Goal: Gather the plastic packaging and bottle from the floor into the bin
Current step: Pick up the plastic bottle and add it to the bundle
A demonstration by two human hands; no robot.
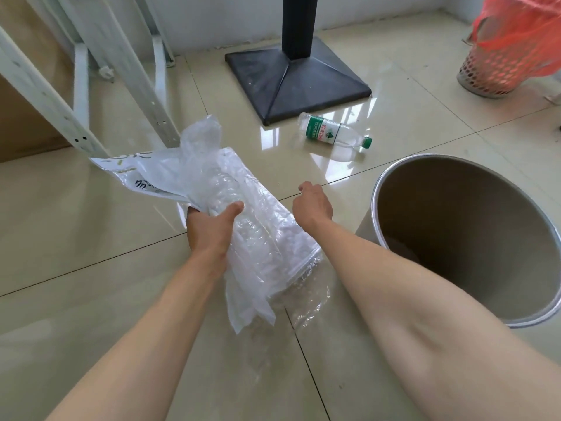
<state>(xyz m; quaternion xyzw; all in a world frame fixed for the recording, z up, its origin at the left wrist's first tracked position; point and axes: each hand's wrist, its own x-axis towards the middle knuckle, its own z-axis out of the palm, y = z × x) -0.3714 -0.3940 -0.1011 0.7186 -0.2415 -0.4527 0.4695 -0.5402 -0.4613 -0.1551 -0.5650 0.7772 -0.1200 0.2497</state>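
Observation:
My left hand grips a bundle of clear and white plastic packaging, held above the floor in the middle of the view. Bubble wrap and a printed white bag stick out of it on both sides. My right hand hovers just right of the bundle with its fingers curled loosely and nothing in it. A clear plastic bottle with a green label and green cap lies on its side on the tiles beyond my hands. The round brown bin stands open at the right, next to my right forearm.
A black square pedestal base stands behind the bottle. White metal frame legs lean at the left over brown cardboard. A perforated basket with a red bag sits at the far right. The floor is glossy beige tile.

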